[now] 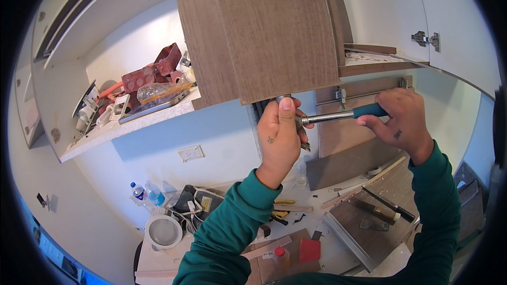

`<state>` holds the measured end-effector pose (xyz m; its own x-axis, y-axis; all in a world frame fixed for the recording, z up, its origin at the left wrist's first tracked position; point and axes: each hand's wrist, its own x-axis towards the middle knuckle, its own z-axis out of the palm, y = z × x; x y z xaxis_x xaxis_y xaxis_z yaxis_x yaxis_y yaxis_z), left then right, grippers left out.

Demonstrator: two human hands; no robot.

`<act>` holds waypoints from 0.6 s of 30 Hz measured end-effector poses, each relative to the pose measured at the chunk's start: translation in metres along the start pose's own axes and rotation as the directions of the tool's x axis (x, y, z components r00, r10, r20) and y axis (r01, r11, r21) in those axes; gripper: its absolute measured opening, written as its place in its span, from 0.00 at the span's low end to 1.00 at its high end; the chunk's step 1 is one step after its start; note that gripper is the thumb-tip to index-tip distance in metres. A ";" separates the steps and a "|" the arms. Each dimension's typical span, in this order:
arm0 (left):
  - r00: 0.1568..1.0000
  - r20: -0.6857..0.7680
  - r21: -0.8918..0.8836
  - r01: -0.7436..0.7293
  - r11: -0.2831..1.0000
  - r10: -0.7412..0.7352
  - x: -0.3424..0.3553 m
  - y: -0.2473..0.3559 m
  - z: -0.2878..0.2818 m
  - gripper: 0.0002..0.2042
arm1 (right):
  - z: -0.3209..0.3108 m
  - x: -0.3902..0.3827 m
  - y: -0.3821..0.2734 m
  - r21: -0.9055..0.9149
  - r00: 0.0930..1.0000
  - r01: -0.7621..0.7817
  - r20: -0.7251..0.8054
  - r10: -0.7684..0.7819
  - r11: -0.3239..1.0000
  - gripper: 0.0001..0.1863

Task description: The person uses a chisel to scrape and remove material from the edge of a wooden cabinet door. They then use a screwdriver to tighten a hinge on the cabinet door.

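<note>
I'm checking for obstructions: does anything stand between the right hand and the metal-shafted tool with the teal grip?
Nothing visible does: the bare right hand closes directly around the teal grip of the tool. The bare left hand partly hides the tool's other end.

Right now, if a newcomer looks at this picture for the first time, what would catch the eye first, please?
Probably the large brown wood-grain panel, which dominates the top middle. Just below its lower edge, the right hand grips a teal-handled metal tool, and the left hand wraps around its other end. Next might be the dark red plastic boxes on the white shelf at the left.
</note>
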<state>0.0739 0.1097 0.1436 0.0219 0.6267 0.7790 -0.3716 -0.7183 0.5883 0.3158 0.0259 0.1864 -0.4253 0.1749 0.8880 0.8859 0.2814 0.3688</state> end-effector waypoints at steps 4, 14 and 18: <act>1.000 0.002 -0.004 -0.003 1.000 0.003 0.000 -0.002 0.005 0.24 | -0.003 -0.003 0.003 -0.002 1.000 -0.007 -0.003 0.007 1.000 0.28; 0.999 0.033 -0.013 0.020 1.000 -0.020 0.000 -0.006 0.018 0.24 | -0.014 -0.009 0.011 0.014 0.999 -0.038 0.008 0.038 0.999 0.28; 0.998 0.052 -0.020 0.020 1.000 -0.019 0.000 -0.008 0.025 0.24 | -0.019 -0.012 0.016 0.008 1.000 -0.026 -0.013 0.026 1.000 0.27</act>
<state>0.1002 0.1076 0.1445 0.0769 0.6239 0.7777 -0.3899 -0.6991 0.5994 0.3389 0.0106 0.1873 -0.3994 0.1697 0.9009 0.8952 0.2842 0.3433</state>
